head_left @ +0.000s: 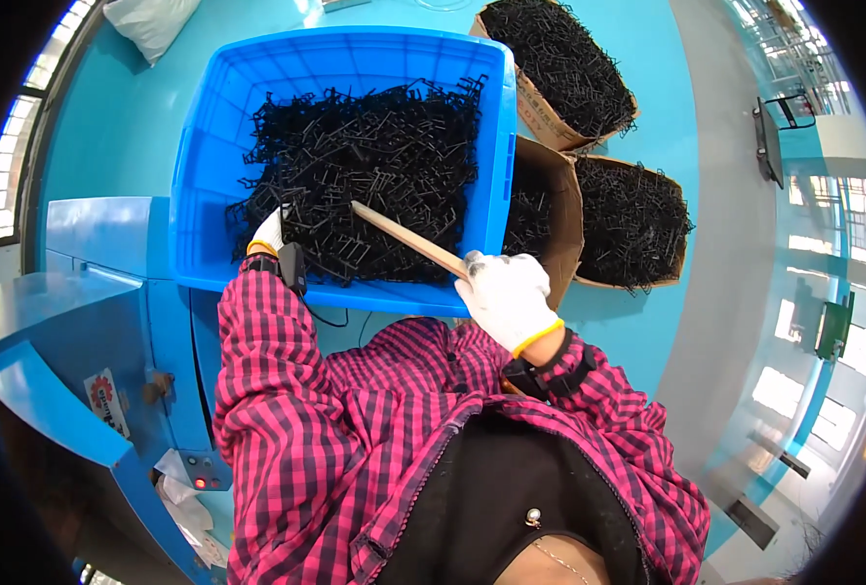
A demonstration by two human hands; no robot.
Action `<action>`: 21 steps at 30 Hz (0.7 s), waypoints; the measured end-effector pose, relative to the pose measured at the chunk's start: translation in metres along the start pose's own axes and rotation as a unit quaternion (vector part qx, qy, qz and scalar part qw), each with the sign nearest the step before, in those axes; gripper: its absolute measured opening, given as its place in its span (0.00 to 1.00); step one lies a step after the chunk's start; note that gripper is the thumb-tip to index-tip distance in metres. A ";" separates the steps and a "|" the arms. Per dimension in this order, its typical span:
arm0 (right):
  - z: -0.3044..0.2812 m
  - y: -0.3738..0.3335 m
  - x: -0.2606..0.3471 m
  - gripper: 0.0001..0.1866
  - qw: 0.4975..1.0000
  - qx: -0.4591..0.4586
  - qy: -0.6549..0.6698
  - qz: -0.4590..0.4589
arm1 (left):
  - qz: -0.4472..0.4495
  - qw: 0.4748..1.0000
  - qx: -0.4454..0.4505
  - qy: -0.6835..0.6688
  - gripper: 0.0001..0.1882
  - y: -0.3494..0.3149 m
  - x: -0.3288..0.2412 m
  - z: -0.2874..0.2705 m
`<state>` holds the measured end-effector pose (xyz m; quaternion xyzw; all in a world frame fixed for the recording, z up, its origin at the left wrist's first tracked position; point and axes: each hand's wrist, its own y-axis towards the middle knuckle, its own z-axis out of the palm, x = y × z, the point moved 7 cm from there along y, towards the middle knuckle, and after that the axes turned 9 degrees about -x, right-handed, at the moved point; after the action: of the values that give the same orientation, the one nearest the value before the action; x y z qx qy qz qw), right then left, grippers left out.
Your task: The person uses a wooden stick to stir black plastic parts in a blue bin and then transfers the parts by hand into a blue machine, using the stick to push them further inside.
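A large blue plastic tub [507, 136] stands in front of me, heaped with thin black bent pieces [384, 161]. Wrapped in a white glove with a yellow cuff, my right hand [509, 295] is closed around the near end of a flat wooden stick [408, 238]. The far tip of this stick rests over the middle of the heap. My left hand [270, 232], gloved too, is at the heap's near left side, inside the tub. Its fingers are mostly hidden, so whether it holds any pieces cannot be seen.
To the tub's right stand cardboard boxes [542, 112] filled with similar black pieces; one has a raised flap [563, 210]. A blue machine [111, 239] with a lit red button [201, 483] is close on my left. A white sack [152, 24] lies at the far left.
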<state>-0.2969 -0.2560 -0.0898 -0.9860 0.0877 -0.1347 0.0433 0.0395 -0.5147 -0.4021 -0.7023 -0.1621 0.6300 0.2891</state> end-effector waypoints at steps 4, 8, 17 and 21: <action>-0.021 -0.009 -0.013 0.10 0.999 -0.033 -0.013 0.010 | -0.111 0.993 0.020 0.024 0.19 -0.012 -0.012 0.069; 0.013 -0.006 -0.009 0.08 0.999 0.019 -0.026 0.020 | -0.059 0.991 0.121 -0.020 0.23 0.004 0.034 0.095; 0.074 0.001 -0.015 0.12 0.991 0.122 0.055 0.004 | -0.255 0.929 0.002 -0.268 0.25 -0.021 0.074 0.138; 0.028 -0.013 -0.018 0.13 0.988 0.103 0.110 -0.008 | -0.260 0.920 -0.006 -0.292 0.25 -0.084 0.030 0.140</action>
<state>-0.3041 -0.2388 -0.1194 -0.9560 0.0697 -0.2514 0.1340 -0.0811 -0.4035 -0.3801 -0.4216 -0.4204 0.7087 0.3786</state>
